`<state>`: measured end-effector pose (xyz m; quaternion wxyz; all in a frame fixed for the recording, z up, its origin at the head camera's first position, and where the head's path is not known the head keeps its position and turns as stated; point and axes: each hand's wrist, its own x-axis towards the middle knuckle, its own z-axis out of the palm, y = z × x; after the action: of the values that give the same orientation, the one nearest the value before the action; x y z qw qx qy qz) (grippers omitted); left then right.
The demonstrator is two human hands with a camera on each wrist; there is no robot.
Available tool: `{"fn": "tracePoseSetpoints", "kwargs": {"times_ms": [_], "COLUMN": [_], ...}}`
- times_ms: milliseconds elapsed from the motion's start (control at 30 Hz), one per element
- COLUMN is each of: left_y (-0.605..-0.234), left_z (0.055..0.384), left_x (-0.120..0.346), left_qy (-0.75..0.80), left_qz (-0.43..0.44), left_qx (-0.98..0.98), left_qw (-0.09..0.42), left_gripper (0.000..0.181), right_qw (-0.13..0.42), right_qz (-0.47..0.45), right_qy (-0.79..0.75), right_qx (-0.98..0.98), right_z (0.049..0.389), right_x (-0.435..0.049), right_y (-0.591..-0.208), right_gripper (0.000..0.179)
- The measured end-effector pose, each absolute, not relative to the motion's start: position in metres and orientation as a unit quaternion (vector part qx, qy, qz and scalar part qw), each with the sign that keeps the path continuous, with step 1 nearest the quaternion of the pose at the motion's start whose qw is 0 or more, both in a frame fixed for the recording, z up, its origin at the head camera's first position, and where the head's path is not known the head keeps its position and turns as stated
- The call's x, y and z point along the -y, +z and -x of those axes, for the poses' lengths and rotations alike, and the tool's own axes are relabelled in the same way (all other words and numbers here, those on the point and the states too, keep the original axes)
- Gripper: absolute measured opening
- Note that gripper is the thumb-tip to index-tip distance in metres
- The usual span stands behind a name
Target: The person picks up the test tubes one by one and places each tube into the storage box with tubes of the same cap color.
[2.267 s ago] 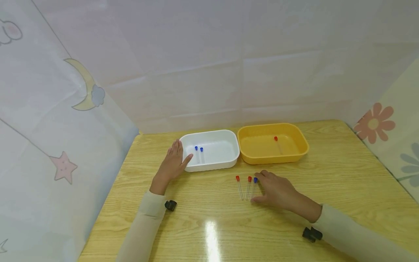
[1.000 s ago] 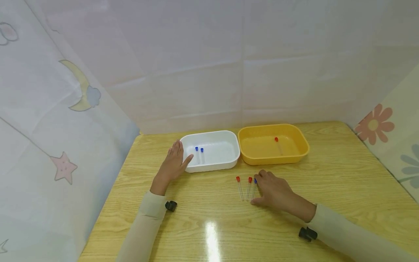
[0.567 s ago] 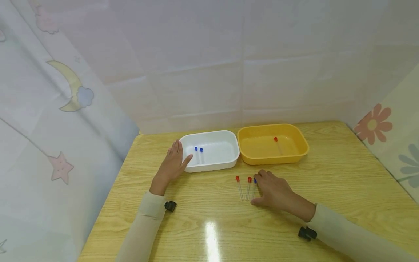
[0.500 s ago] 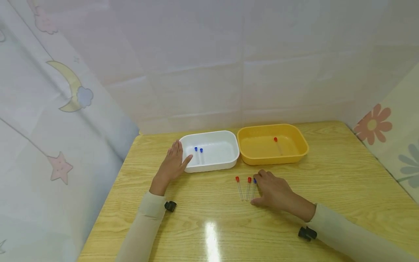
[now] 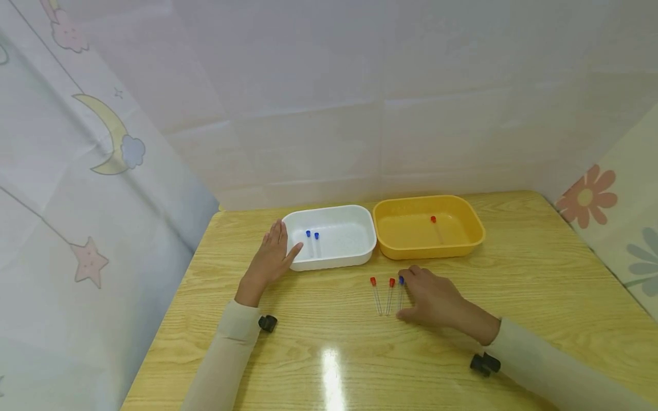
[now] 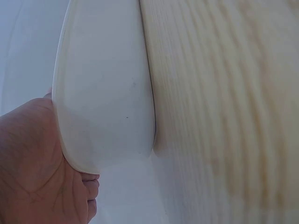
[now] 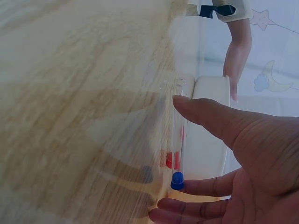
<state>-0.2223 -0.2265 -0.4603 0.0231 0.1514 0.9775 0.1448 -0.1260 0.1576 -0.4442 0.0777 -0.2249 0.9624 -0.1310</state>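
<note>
Between the thumb and index finger of my right hand (image 5: 434,297) is a clear test tube with a blue cap (image 7: 177,179). In the right wrist view the thumb is at the tube's lower end and the index finger at the cap. Just left of it, two red-capped tubes lie on the table, one outer tube (image 5: 376,297) and one nearer tube (image 5: 389,297). My left hand (image 5: 269,257) rests against the left end of the white tray (image 5: 334,261), fingers straight along the outside and thumb over the rim. In the left wrist view the palm meets the tray's rim (image 6: 58,93).
Two blue-capped tubes (image 5: 317,242) lie inside the white tray. Touching its right side stands a yellow tray (image 5: 429,252) holding one red-capped tube (image 5: 434,220). Both trays sit near the back of the wooden table (image 5: 288,365), before a draped wall.
The blue-capped tube has shifted slightly right, away from the red-capped one beside it, together with my right hand. My left hand stays on the white tray. The head view has tilted slightly.
</note>
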Motion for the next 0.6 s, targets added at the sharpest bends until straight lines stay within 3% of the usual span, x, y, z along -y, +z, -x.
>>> {"fn": "tracePoseSetpoints", "kwargs": {"times_ms": [600], "left_y": [-0.4586], "left_z": [0.2215], "left_x": [0.2276], "left_qy": [0.150], "left_qz": [-0.152], "left_qx": [-0.976], "left_qw": [0.034], "left_gripper": [0.087], "right_qw": [0.090], "right_qz": [0.222], "right_qy": [-0.132], "right_qx": [-0.962], "right_z": [0.1262], "right_x": [-0.1556], "right_y": [-0.4398], "right_gripper": [0.087]}}
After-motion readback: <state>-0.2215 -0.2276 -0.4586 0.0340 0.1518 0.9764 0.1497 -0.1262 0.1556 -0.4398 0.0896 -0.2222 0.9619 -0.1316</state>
